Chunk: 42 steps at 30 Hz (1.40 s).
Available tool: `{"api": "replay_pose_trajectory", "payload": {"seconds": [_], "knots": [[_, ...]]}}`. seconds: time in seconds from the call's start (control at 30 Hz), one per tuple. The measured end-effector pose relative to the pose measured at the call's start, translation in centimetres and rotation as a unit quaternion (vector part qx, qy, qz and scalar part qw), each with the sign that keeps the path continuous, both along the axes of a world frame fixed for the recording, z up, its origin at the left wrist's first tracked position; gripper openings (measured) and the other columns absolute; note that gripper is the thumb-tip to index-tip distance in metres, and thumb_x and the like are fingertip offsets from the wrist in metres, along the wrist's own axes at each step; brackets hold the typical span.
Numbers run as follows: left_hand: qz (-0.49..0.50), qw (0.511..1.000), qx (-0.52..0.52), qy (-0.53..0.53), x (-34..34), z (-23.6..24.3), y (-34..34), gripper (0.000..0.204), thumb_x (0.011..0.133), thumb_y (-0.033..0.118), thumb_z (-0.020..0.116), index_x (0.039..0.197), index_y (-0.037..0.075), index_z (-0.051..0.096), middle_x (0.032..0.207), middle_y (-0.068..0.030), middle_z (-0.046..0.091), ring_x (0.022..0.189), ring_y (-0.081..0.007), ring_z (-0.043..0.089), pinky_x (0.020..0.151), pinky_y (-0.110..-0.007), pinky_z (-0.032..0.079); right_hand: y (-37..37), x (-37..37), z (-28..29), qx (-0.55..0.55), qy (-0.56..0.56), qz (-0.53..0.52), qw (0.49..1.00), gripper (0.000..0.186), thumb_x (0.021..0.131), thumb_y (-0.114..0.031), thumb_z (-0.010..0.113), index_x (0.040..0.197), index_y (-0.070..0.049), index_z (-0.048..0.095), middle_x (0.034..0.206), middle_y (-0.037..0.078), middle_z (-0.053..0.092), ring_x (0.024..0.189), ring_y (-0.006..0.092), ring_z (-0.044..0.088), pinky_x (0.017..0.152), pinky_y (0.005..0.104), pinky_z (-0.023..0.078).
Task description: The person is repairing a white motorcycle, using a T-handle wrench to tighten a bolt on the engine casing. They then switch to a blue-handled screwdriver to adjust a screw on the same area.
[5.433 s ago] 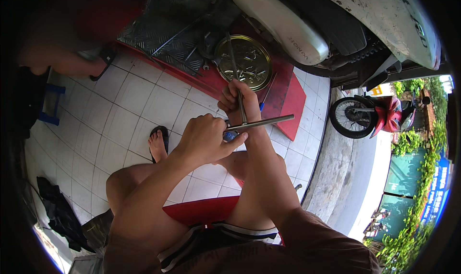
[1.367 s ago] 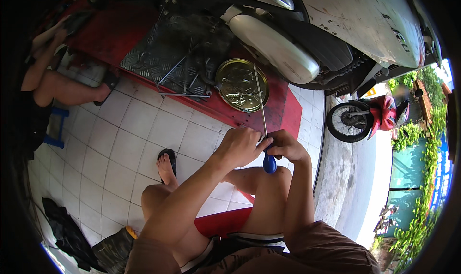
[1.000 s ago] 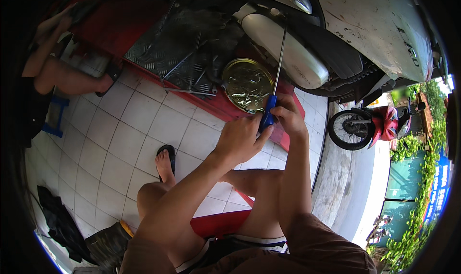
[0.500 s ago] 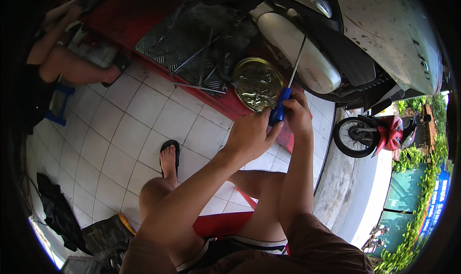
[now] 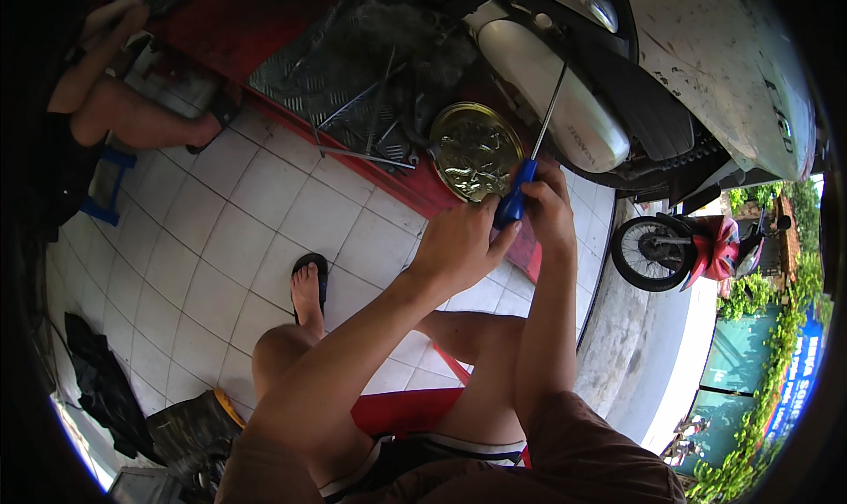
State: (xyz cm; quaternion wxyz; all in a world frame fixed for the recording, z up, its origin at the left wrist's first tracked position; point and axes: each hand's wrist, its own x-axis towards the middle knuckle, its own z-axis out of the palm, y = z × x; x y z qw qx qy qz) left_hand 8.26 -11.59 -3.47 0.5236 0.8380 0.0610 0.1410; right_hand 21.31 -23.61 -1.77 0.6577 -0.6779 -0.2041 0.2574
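A screwdriver with a blue handle (image 5: pixel 515 200) and a long thin metal shaft points up and slightly right. My left hand (image 5: pixel 457 246) is closed on the lower end of the handle, thumb along it. Around the upper part of the same handle, my right hand (image 5: pixel 550 209) has its fingers curled from the right. From this view the shaft's tip overlaps the motorbike's silver engine-side cover (image 5: pixel 551 94); whether it touches anything I cannot tell. Just left of the shaft, a round gold-coloured tray (image 5: pixel 450 120) holds small shiny parts that I cannot make out singly.
A red platform (image 5: pixel 291 118) with a dark tread plate (image 5: pixel 300 85) carries several wrenches and rods. A person's bent leg (image 5: pixel 146 118) is at the far left, by a blue stool (image 5: pixel 113 186). A red motorbike (image 5: pixel 706 246) stands outside, right. Black cloth (image 5: pixel 101 380) lies lower left.
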Motion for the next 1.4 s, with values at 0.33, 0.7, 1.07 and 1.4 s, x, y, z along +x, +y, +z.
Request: {"api": "replay_pose_trajectory", "payload": {"seconds": [0.33,0.7,1.07,1.4], "knots": [[-0.004,1.0,-0.003,-0.011,-0.1,-0.3,0.0,0.027,0.09,0.029,0.059,0.088,0.002,0.057,0.062,-0.0096,0.064,0.058,-0.0301,0.064,0.057,-0.04,0.051,-0.5,0.5,-0.5,-0.001,0.016,0.015,1.0,0.023,0.076,-0.009,0.056,0.093,0.004,0.062,0.083,0.006,0.061,0.073,0.0123,0.057,0.064,0.0242,0.045],[0.004,1.0,-0.008,-0.018,-0.6,-0.1,0.4,0.031,0.089,0.031,0.06,0.097,0.001,0.056,0.063,-0.0082,0.064,0.057,-0.0262,0.064,0.056,-0.037,0.051,0.5,-0.5,0.8,-0.014,0.027,0.002,1.0,0.024,0.075,-0.011,0.055,0.093,0.004,0.062,0.08,0.006,0.061,0.067,0.0113,0.056,0.055,0.0225,0.043],[0.05,0.967,0.064,-0.241,-1.4,2.2,1.1,0.053,0.082,0.027,0.069,0.122,0.0,0.047,0.098,-0.0179,0.057,0.073,-0.03,0.065,0.057,-0.036,0.055,1.8,-1.5,1.3,0.146,-0.034,0.003,0.989,0.025,0.082,-0.024,0.064,0.084,0.001,0.062,0.07,0.003,0.061,0.055,0.0065,0.052,0.051,0.0195,0.042],[0.06,0.959,0.049,-0.272,-1.5,2.3,0.9,0.05,0.081,0.024,0.072,0.118,0.0,0.049,0.103,-0.0184,0.057,0.077,-0.0332,0.064,0.061,-0.038,0.055,2.7,-2.9,2.8,0.135,-0.033,-0.073,0.988,0.02,0.082,-0.018,0.062,0.086,0.001,0.063,0.078,0.005,0.064,0.065,0.0095,0.057,0.061,0.0226,0.045]]}}
